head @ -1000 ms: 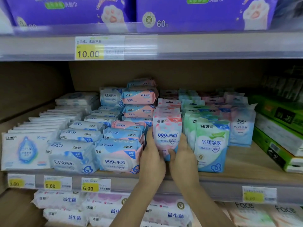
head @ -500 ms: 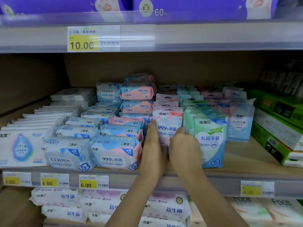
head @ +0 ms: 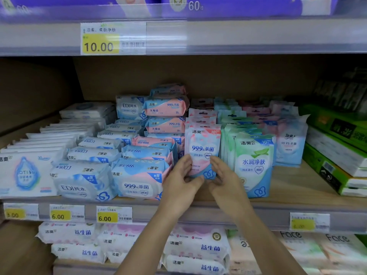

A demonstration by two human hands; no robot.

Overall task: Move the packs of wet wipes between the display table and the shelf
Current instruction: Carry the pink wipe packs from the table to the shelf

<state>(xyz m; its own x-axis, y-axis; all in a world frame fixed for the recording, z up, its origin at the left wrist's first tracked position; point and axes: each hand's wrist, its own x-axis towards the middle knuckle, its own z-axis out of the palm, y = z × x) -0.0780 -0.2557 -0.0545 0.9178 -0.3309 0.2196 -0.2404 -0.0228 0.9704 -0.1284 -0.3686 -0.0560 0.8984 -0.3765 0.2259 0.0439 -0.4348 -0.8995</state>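
Note:
A small pink-and-blue wet wipes pack (head: 202,147) stands upright at the front of a row of like packs on the wooden shelf (head: 294,187). My left hand (head: 181,176) lies against its lower left side, and my right hand (head: 225,175) against its lower right side. The fingers of both hands are loosely curved and touch the pack's edges, with the thumbs just below its bottom corner. The pack's lower corners are partly hidden by my fingers.
Larger pink-blue packs (head: 139,179) lie stacked just left of my hands, and green upright packs (head: 253,165) stand just right. White flat packs (head: 25,171) fill the far left and green boxes (head: 335,155) the far right. Price tags line the shelf edge, with more packs below.
The pink pack went deeper into its row between my hands. My hands have since drawn back a little and lower, their fingers now looser at the pack's bottom.

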